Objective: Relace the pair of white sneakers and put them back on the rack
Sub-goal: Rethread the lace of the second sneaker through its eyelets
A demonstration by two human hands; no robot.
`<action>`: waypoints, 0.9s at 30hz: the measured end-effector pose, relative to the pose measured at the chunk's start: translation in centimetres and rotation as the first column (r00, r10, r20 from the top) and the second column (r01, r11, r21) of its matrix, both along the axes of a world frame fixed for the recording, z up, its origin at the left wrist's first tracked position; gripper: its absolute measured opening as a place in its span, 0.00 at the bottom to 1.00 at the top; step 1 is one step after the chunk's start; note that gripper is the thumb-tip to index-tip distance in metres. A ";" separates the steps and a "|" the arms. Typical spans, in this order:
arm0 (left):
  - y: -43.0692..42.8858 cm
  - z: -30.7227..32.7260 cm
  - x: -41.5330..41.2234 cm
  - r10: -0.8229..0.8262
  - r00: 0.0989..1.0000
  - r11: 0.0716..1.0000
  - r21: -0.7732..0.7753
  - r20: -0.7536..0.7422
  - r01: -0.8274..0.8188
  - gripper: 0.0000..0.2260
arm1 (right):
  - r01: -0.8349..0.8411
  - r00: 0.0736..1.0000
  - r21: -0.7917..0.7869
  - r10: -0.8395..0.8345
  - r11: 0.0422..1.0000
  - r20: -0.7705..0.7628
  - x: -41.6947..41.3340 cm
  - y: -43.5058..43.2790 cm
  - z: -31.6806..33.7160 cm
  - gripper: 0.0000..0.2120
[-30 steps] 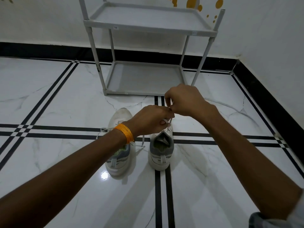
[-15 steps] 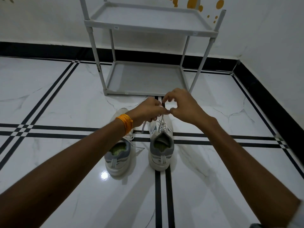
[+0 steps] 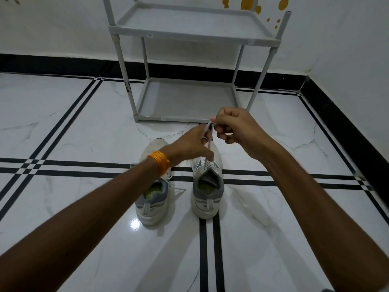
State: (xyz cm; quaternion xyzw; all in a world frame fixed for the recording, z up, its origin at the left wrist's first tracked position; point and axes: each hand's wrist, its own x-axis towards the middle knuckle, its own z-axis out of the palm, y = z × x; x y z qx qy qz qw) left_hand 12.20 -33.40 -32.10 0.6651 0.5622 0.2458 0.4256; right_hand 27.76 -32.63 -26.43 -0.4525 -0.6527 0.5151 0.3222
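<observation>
Both hands are now lifting higher above the right sneaker (image 3: 207,184) than a second ago, drawing the lace (image 3: 208,133) up taut from its top eyelets instead of working low against the tongue. The right hand (image 3: 235,127) is pinching the lace end between thumb and forefinger, its other fingers curled in; the left hand (image 3: 189,144) is closing its fingers narrowly around the same lace just below. That pull suggests the threading on this shoe is nearly finished and a knot is coming next. The left sneaker (image 3: 152,199) is sitting just beside it on the floor (image 3: 63,133), partly hidden under the left forearm, with loose lace trailing (whether it is fully laced cannot be told). Both shoes are resting near the front edge of the rack (image 3: 189,98), whose two shelves are standing bare, so nothing is blocking the way there. An orange wristband (image 3: 159,162) is circling the left wrist.
</observation>
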 end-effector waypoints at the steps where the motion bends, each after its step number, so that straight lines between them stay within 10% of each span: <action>1: -0.1 -0.7 0.7 0.013 0.997 0.991 0.133 -0.082 -0.002 0.25 | -0.028 0.999 0.003 0.028 1.000 -0.046 -0.4 -0.2 0.7 0.11; 7: -0.2 -2.4 1.6 0.311 0.935 0.779 0.610 -0.174 -0.146 0.17 | 0.062 0.901 -0.088 -0.093 0.994 -0.423 -0.7 0.4 2.8 0.07; 13: -1.0 -2.1 1.8 0.255 0.953 0.921 0.340 -0.165 -0.188 0.17 | 0.133 0.866 -0.185 -0.205 0.974 -0.456 -0.8 0.6 1.1 0.20; 17: 0.1 -0.3 1.3 0.273 0.942 0.962 -0.056 0.194 -0.267 0.26 | 0.062 0.917 -0.152 -0.116 0.986 -0.381 -1.8 0.2 1.6 0.21; 27: -1.0 -1.6 1.9 0.389 0.899 0.717 0.680 -0.203 -0.156 0.12 | 0.107 0.867 -0.161 -0.171 0.981 -0.468 -2.4 1.1 1.8 0.20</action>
